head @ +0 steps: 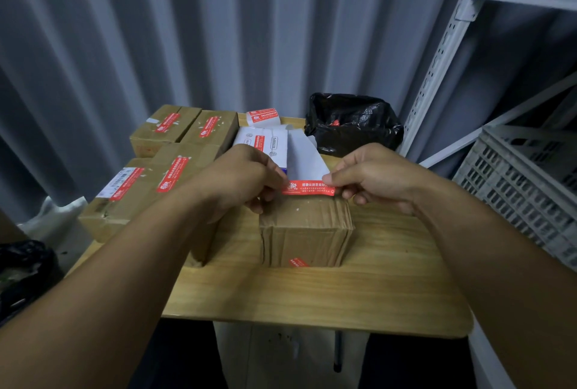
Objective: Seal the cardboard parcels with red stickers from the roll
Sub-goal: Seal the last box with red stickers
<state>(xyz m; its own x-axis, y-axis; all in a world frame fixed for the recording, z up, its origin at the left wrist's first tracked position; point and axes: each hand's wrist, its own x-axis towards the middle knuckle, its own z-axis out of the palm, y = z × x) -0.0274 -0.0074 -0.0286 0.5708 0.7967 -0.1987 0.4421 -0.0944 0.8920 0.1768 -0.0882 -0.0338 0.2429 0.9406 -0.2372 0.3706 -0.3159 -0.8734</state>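
Note:
A small cardboard parcel (307, 226) stands mid-table, with a red sticker on its near face. Just above its far top edge, my left hand (246, 179) and my right hand (373, 174) each pinch one end of a red sticker (307, 187) stretched between them. White backing paper (304, 159) from the strip rises behind the sticker. The sticker roll (262, 117) lies at the back of the table.
Several sealed cardboard parcels (170, 174) are stacked at left on the wooden table (312, 295). A white box (265, 142) lies behind my hands. A black bin bag (352, 123) sits back right, a grey crate (524, 188) and metal shelving at right.

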